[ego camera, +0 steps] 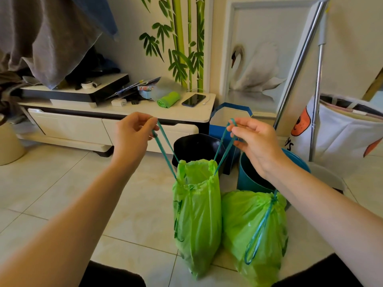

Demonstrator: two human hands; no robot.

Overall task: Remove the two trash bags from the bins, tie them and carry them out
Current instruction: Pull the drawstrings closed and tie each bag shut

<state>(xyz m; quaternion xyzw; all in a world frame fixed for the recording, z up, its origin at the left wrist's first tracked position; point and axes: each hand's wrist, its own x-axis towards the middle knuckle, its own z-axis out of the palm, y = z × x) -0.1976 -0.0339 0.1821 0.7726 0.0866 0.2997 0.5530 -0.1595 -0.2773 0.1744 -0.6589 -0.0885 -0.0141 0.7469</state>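
A tall green trash bag [196, 216] hangs upright in front of me, its mouth partly gathered. My left hand [132, 133] pinches its left teal drawstring loop and my right hand [252, 141] pinches the right loop, both pulled up and apart. A second green trash bag [248, 226] sits on the floor to the right, its neck cinched and its teal drawstring hanging loose down its side. Behind them stand a black bin [196, 148] and a blue bin [250, 179], both without bags.
A low white cabinet [116, 119] at the back holds a phone [193, 99], a green bag roll [168, 99] and clutter. Mop poles [317, 96] and a white laundry bag [342, 131] stand at right. A beige bin [9, 141] sits far left on the tiled floor.
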